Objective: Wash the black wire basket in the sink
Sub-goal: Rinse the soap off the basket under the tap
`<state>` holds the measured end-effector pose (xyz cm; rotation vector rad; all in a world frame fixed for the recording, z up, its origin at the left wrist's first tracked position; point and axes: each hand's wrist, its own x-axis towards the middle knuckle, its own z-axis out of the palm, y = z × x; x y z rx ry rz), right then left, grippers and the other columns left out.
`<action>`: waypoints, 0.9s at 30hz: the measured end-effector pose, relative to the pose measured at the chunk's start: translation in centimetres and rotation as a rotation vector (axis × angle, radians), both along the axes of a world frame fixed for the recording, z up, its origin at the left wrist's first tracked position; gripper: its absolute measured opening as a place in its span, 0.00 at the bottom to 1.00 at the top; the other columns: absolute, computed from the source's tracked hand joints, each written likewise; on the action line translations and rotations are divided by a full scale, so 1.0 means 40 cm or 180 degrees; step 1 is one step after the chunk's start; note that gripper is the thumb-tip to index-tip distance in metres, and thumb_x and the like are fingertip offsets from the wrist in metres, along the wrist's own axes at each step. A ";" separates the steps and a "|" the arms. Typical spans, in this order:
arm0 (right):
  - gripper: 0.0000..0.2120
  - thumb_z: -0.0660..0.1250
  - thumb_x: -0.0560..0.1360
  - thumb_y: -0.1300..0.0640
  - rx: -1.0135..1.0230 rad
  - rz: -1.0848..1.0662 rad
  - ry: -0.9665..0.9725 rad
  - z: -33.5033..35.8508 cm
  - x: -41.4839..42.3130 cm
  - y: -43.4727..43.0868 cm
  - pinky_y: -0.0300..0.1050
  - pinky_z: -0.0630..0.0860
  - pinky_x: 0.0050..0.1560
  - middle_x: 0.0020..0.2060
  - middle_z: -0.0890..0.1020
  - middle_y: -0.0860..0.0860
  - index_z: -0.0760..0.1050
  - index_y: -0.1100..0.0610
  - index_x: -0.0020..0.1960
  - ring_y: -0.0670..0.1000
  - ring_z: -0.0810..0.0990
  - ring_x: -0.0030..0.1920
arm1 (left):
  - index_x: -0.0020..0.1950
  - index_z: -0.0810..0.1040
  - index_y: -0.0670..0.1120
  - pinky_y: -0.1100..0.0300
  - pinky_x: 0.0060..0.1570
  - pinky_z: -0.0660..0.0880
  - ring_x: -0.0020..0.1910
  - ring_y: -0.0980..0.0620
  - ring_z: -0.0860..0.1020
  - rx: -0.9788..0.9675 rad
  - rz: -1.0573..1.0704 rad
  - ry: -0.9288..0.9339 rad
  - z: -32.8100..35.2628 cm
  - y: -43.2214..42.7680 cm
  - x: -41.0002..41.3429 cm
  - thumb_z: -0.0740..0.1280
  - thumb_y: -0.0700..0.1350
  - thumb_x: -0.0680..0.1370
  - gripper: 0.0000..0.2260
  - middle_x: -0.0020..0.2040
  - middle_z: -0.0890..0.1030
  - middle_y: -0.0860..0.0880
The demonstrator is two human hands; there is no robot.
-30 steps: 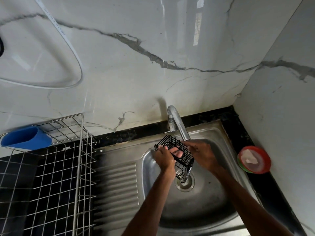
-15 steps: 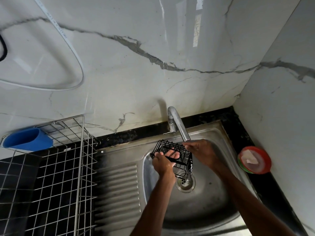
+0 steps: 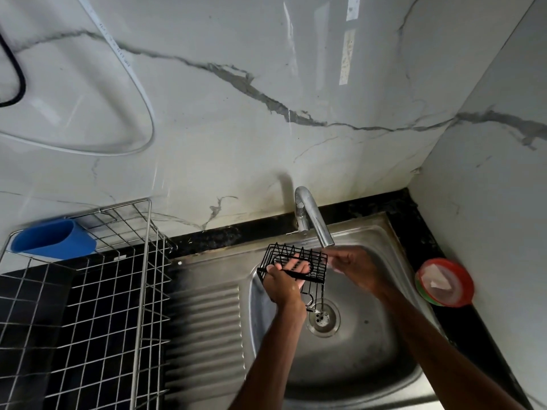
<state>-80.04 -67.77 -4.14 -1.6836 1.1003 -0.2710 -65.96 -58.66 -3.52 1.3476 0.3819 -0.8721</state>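
Observation:
The small black wire basket (image 3: 307, 257) is held over the steel sink (image 3: 364, 359), just left of the tap's spout (image 3: 316, 224). My left hand (image 3: 284, 284) grips its near side, with fingers curled in through the wires. My right hand (image 3: 356, 269) is at the basket's right edge, directly under the spout; its fingertips are blurred, so its hold on the wires is unclear. The drain (image 3: 323, 316) lies just below the basket.
A chrome wire dish rack (image 3: 118, 291) stands on the black counter at the left, with a blue holder (image 3: 53, 239) at its back. A red-rimmed round dish (image 3: 444, 282) with something white in it sits on the counter at the right. Marble walls enclose the corner.
The basket has tipped and shifted slightly left and toward the back, its open side now facing up more. My right hand stays at its right edge under the spout.

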 end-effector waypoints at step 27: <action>0.16 0.62 0.81 0.48 0.0762 -0.0080 0.0148 0.020 0.034 0.016 0.52 0.82 0.57 0.53 0.84 0.64 0.81 0.59 0.53 0.59 0.84 0.52 | 0.73 0.64 0.32 0.39 0.57 0.81 0.49 0.35 0.86 -0.0122 0.0038 -0.0070 -0.007 0.001 -0.009 0.48 0.47 0.89 0.21 0.56 0.83 0.33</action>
